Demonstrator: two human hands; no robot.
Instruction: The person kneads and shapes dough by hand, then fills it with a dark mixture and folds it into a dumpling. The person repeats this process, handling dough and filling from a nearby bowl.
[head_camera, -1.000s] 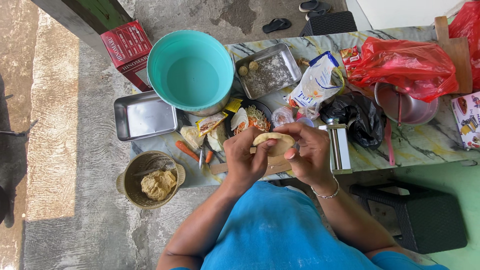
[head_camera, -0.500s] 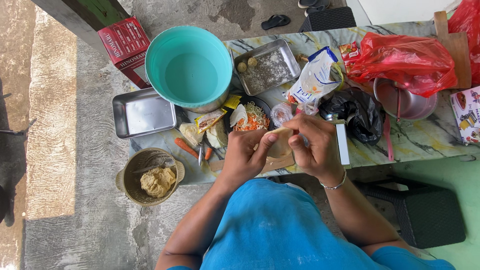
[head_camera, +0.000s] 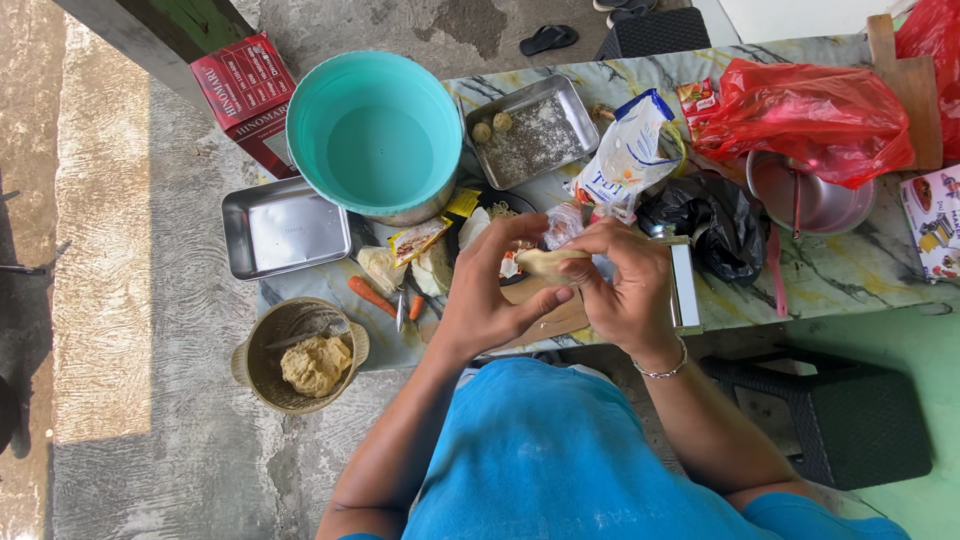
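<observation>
Marble-patterned desk (head_camera: 850, 280) carries a teal basin (head_camera: 375, 135) and steel trays; above it, left hand (head_camera: 490, 295) and right hand (head_camera: 625, 285) each grip the folded dough piece (head_camera: 550, 263), fingers clenched on it.

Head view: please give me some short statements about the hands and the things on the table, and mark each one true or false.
1. Both hands, left hand and right hand, hold the dough piece. True.
2. The teal basin is full of vegetables. False: nothing shows in it.
3. A lump of dough lies in the round basket. True.
4. The carrot is in the right hand. False: it lies on the table.
5. The right wrist wears a bracelet. True.
</observation>
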